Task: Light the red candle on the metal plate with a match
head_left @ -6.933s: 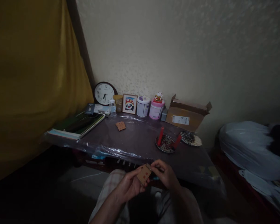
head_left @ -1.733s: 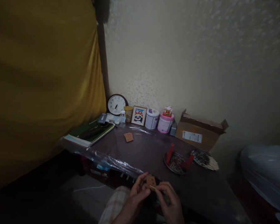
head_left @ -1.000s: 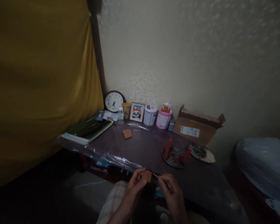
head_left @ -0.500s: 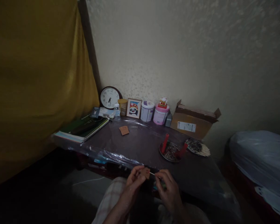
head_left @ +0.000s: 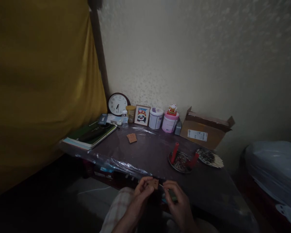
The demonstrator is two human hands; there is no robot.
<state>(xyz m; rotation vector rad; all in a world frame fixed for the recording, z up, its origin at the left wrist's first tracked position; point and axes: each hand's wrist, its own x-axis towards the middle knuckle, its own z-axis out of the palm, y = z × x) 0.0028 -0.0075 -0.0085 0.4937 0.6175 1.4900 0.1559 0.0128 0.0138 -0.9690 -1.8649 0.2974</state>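
Note:
My left hand (head_left: 141, 195) is closed on a small brown square piece (head_left: 155, 183) with dark marks, held at the table's near edge above my lap. A thin pale stick (head_left: 161, 185) sticks out from the pinched fingers of my right hand (head_left: 176, 195), its tip close to the square's right edge. Whether they touch is too small to tell. Similar brown squares (head_left: 132, 138) lie overlapping on the dark table (head_left: 150, 150). To the right, two red candles (head_left: 175, 152) stand in a round metal dish, one upright and one leaning. Thin pale sticks (head_left: 217, 160) and dark-tipped ones lie on another plate.
Along the wall stand a clock (head_left: 118, 104), a lidded jar (head_left: 131, 114), a panda picture (head_left: 142, 115), two tins (head_left: 156, 119) and an open cardboard box (head_left: 203, 129). Green books (head_left: 94, 134) lie at left. Clear plastic (head_left: 126, 168) covers the table; a plastic-wrapped bundle (head_left: 274, 165) sits at right.
The view has shifted slightly, so everything appears a little lower and farther right. Both hands keep their grips, and less of the stick shows between them.

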